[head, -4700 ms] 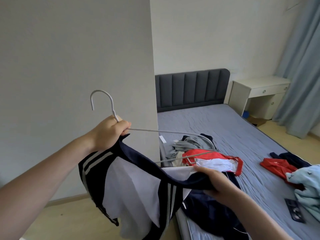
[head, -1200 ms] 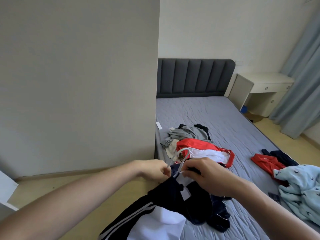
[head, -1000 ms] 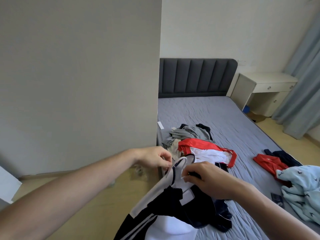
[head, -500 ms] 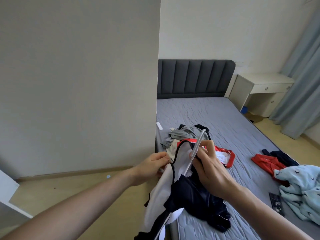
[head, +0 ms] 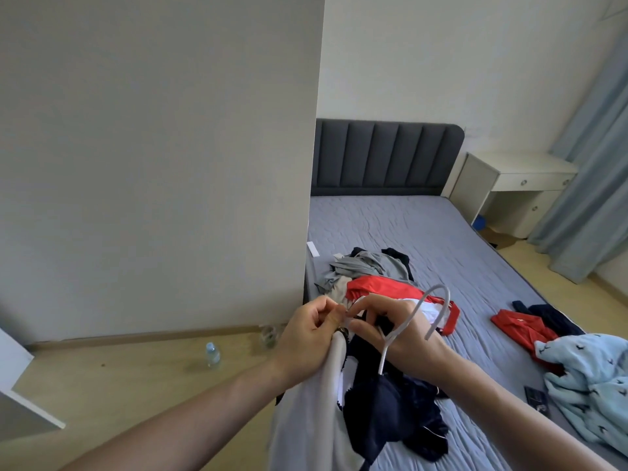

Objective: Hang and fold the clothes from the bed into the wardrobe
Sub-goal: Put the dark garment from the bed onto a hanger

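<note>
Both hands meet over the near edge of the bed (head: 424, 232), which is covered in a quilted grey-blue sheet. The left hand (head: 307, 338) has its fingers curled, pinching the top of a smooth navy-and-white zip-up jacket (head: 380, 402) at what looks like the zip pull, though that spot is too small to be sure. The right hand (head: 396, 329) pinches the opposite edge of the collar, fingers curled on the cloth, and the thin pale-grey wire hanger (head: 413, 312) rises past its back with its rounded hook curving to the right. The jacket hangs down from the hands, its white panel to the left and dark, slightly glossy folds spilling onto the mattress. Behind the hands lies a rumpled heap of red, white and grey clothes (head: 373, 283); further right are a red garment (head: 520, 326) and a soft light-blue garment with small dark prints (head: 591, 379). A clear plastic water bottle (head: 212, 355) stands on the wooden floor. No writing is legible.
</note>
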Motion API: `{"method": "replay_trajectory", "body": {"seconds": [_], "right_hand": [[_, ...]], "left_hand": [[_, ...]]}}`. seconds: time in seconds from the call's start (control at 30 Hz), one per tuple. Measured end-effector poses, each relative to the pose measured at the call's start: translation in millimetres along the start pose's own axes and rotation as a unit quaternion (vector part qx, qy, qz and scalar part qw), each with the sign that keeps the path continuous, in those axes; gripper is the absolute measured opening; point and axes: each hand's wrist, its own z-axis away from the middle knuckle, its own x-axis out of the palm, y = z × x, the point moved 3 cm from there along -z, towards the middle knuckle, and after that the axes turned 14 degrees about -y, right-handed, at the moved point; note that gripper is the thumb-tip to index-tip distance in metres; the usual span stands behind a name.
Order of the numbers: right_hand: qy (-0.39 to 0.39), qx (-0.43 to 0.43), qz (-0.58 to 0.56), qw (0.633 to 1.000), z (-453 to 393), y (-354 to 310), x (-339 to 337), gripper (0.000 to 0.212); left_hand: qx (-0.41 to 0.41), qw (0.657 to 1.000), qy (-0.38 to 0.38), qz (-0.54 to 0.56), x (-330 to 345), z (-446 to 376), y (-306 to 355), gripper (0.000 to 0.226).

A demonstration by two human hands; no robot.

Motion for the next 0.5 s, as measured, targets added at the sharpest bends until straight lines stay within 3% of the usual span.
{"method": "replay_trajectory", "body": {"seconds": [0.2, 0.5], "right_hand": [[-0.027, 0.021, 0.036, 0.999, 0.0, -3.2, 2.0, 0.017], [-0.087, 0.031, 0.068, 0.993, -7.8, -20.1, -5.1, 0.023]], "left_hand": [[-0.021, 0.99, 0.142, -0.016, -3.9, 4.6, 2.1, 0.014], [0.022, 0.988, 0.144, -0.049, -6.7, 5.3, 8.8, 0.013]]}}
